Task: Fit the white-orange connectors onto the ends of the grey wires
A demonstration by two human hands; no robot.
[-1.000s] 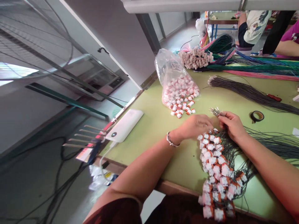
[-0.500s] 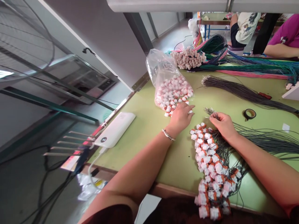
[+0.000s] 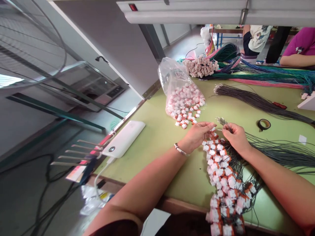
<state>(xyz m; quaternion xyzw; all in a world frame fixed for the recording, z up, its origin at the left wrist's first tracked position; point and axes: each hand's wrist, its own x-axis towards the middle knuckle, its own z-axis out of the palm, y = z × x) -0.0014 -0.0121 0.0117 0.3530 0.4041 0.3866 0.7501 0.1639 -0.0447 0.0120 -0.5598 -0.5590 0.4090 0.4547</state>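
Note:
My left hand (image 3: 200, 134) is closed in a pinch on a small white-and-orange connector (image 3: 213, 129), partly covered by my fingers. Facing it, my right hand (image 3: 235, 137) grips a bunch of dark wires (image 3: 221, 121) whose metal-tipped ends poke out past the fingers. One wire tip points toward the connector; whether they touch I cannot tell. Below both hands a long pile of wired white-and-orange connectors (image 3: 222, 170) runs to the table's front edge. Loose connectors (image 3: 183, 118) spill from the mouth of a clear plastic bag (image 3: 174, 77).
A white power bank (image 3: 124, 137) with a cable lies at the table's left edge. To the right are black tape (image 3: 263, 124) and another dark wire bundle (image 3: 251, 98). Coloured wires (image 3: 265, 73) lie along the back. A person in a purple top (image 3: 300, 47) sits beyond.
My left hand has moved right and nearer, from the loose connectors by the bag to the wire ends, with a connector in its fingers. My right hand stays on the wires. The view tilted slightly up.

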